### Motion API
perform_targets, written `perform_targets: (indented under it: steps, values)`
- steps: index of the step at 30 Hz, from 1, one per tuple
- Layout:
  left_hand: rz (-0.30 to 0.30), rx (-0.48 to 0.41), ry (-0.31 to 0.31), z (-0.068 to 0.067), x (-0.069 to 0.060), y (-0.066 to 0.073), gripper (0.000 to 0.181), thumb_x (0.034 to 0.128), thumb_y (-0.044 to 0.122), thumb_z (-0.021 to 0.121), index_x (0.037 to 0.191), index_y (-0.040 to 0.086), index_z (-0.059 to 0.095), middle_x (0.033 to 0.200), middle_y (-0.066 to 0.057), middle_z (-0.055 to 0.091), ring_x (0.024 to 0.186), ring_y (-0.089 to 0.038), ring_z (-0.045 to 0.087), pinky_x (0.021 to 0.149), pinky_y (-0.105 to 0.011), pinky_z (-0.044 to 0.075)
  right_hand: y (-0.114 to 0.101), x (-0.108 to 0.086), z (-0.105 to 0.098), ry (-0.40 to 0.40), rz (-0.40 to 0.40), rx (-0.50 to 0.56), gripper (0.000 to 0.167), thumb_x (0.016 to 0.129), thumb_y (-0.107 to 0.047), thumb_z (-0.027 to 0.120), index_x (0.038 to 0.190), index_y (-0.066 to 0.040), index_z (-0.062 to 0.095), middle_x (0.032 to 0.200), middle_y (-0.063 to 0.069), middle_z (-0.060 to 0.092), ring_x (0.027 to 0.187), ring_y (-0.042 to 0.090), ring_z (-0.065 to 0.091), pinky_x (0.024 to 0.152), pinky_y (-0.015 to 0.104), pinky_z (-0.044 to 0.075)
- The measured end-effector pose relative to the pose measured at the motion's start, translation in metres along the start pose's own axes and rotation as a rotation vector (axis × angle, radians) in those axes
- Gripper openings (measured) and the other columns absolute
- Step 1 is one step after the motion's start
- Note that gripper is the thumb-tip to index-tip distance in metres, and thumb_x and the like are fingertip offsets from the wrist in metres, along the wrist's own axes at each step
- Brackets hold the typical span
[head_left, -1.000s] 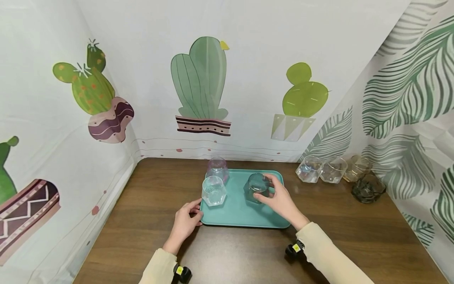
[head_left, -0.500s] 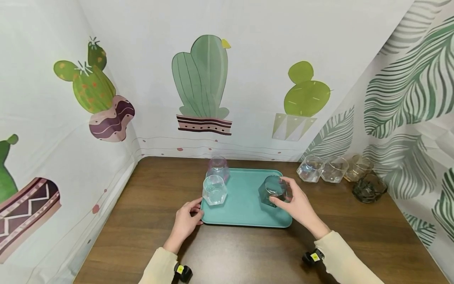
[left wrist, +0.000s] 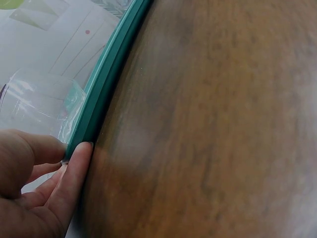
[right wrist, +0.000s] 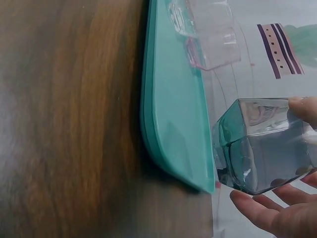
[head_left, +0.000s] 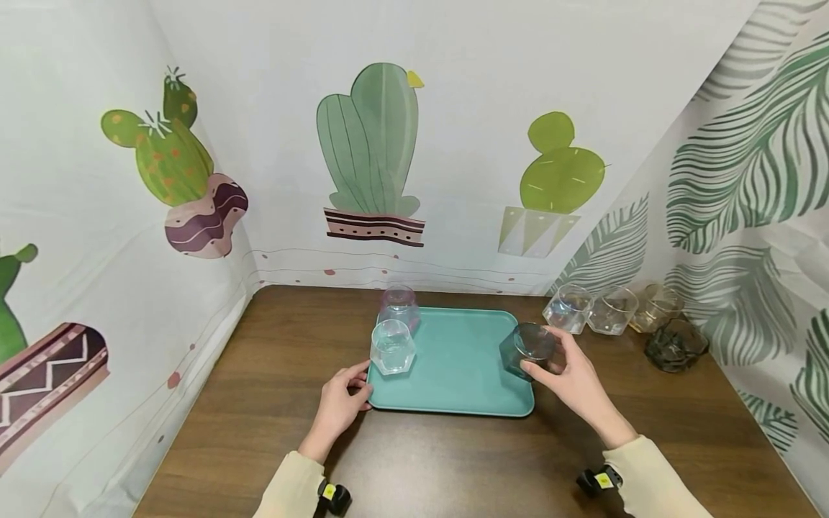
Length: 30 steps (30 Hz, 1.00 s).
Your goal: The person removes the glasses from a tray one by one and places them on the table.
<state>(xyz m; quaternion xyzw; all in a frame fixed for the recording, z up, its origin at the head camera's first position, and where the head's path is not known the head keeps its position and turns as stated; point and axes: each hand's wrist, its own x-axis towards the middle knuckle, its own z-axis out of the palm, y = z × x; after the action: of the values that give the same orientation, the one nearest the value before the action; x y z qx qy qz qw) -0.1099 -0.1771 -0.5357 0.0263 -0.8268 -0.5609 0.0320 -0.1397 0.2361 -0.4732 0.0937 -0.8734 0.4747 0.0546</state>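
Grips the smoky glass (head_left: 518,352) round its side with the right hand (head_left: 575,375), above the right edge of the tray (head_left: 460,374), likely for a secure hold. Pinches the tray's near left corner with the left hand (head_left: 342,401), probably to steady it. Points the squat glass mouth upward, with its axis roughly vertical.

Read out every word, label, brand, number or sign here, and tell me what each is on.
No readable text shows in any view.
Left yellow square label on the left black wrist device: any marking is too small to read.
Right yellow square label on the right black wrist device: likewise too small.
Dark grey faceted glass in the right hand: no lettering visible.
Turquoise rectangular tray: none visible.
White patterned wall cloth: none visible.
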Motion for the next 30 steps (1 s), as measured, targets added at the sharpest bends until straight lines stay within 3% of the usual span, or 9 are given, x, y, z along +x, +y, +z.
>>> perform_targets:
  steps: [7,10,14,17,19,21,23,25,30]
  values:
    - [-0.005,0.005,-0.002,0.001,0.000,-0.001,0.045,0.0899,-0.009,0.068,0.135,-0.004,0.067,0.102,-0.017,0.063,0.093,-0.026,0.065,0.058,-0.025,0.065,0.005,-0.005,-0.016,0.029,0.014,-0.043,0.073,0.093,-0.018,0.081,0.150,0.001,0.039,0.139,0.026,0.054,0.128,0.040,0.054,0.093,0.025,0.060]
    - [-0.007,0.005,-0.001,0.001,0.000,-0.001,0.045,0.0899,-0.009,0.068,0.134,-0.003,0.067,0.101,-0.016,0.063,0.093,-0.026,0.065,0.058,-0.025,0.065,0.008,-0.007,-0.025,0.039,0.034,-0.060,0.075,0.094,-0.020,0.080,0.151,0.002,0.037,0.142,0.028,0.050,0.131,0.044,0.052,0.094,0.031,0.061]
    - [-0.009,0.001,0.000,0.000,0.000,0.000,0.045,0.0896,-0.010,0.068,0.134,-0.003,0.067,0.101,-0.016,0.063,0.094,-0.026,0.065,0.058,-0.025,0.065,0.011,-0.010,-0.036,0.056,0.057,-0.076,0.077,0.094,-0.020,0.079,0.151,0.005,0.034,0.145,0.030,0.048,0.134,0.049,0.048,0.090,0.011,0.056]
    - [-0.010,-0.001,0.000,0.000,0.000,0.000,0.045,0.0895,-0.010,0.068,0.134,-0.004,0.067,0.101,-0.016,0.063,0.094,-0.026,0.065,0.058,-0.026,0.065,0.014,-0.012,-0.045,0.073,0.066,-0.084,0.077,0.095,-0.021,0.079,0.152,0.006,0.034,0.145,0.030,0.048,0.132,0.048,0.049,0.081,-0.005,0.041]
    - [-0.008,0.001,-0.003,0.000,0.000,0.000,0.045,0.0896,-0.010,0.068,0.134,-0.004,0.067,0.101,-0.016,0.063,0.094,-0.026,0.065,0.058,-0.025,0.065,0.017,-0.014,-0.051,0.090,0.071,-0.095,0.077,0.095,-0.022,0.079,0.151,0.005,0.034,0.145,0.030,0.049,0.129,0.038,0.054,0.081,-0.006,0.040]
    - [-0.007,0.001,-0.005,0.000,0.001,-0.001,0.045,0.0897,-0.010,0.068,0.134,-0.004,0.067,0.101,-0.016,0.063,0.094,-0.026,0.065,0.058,-0.025,0.065,0.021,-0.016,-0.056,0.110,0.072,-0.100,0.077,0.095,-0.021,0.079,0.151,0.005,0.034,0.143,0.029,0.051,0.124,0.016,0.057,0.081,-0.006,0.041]
    - [-0.007,0.001,-0.007,0.000,0.001,-0.001,0.045,0.0898,-0.010,0.068,0.134,-0.004,0.066,0.101,-0.016,0.062,0.094,-0.026,0.065,0.058,-0.025,0.065,0.025,-0.017,-0.062,0.130,0.071,-0.106,0.076,0.094,-0.021,0.079,0.150,0.006,0.035,0.141,0.028,0.052,0.115,-0.006,0.051,0.081,-0.005,0.042]
    - [-0.007,0.000,-0.006,0.000,0.001,-0.001,0.045,0.0897,-0.010,0.068,0.134,-0.004,0.067,0.101,-0.016,0.062,0.094,-0.027,0.065,0.058,-0.025,0.065,0.030,-0.018,-0.067,0.145,0.077,-0.104,0.076,0.094,-0.021,0.079,0.150,0.006,0.035,0.140,0.028,0.052,0.107,-0.021,0.041,0.080,-0.005,0.043]
    - [-0.006,-0.001,-0.003,-0.001,0.002,-0.001,0.045,0.0895,-0.010,0.068,0.134,-0.004,0.067,0.101,-0.016,0.062,0.094,-0.027,0.065,0.058,-0.025,0.065,0.042,-0.020,-0.079,0.172,0.121,-0.118,0.078,0.094,-0.023,0.079,0.151,0.007,0.035,0.138,0.031,0.052,0.100,-0.023,0.039,0.078,-0.006,0.041]
